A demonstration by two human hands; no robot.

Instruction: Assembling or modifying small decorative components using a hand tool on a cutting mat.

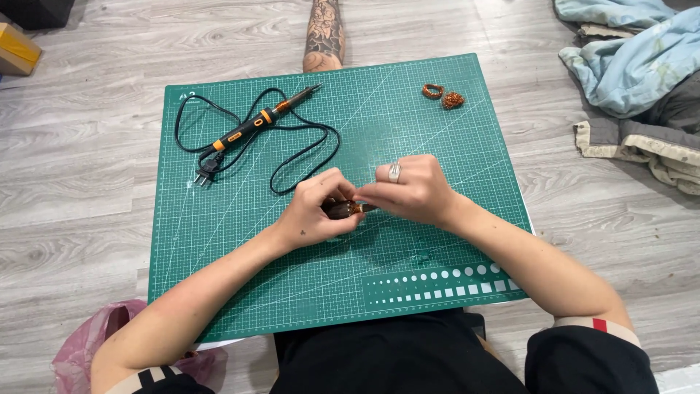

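My left hand (319, 208) and my right hand (410, 191) meet over the middle of a green cutting mat (219, 241). Together they grip a small dark brown object with copper-coloured wire (343, 210) between their fingertips; most of it is hidden by the fingers. A silver ring sits on a finger of my right hand. A black and orange soldering iron (251, 128) lies on the mat's far left part, its black cord (306, 157) looped around it, apart from both hands.
Two small coils of copper wire (443, 95) lie near the mat's far right corner. A tattooed leg (324, 36) stretches beyond the far edge. Crumpled blue and grey fabric (634, 66) is at the right, a pink plastic bag (91, 343) at the near left.
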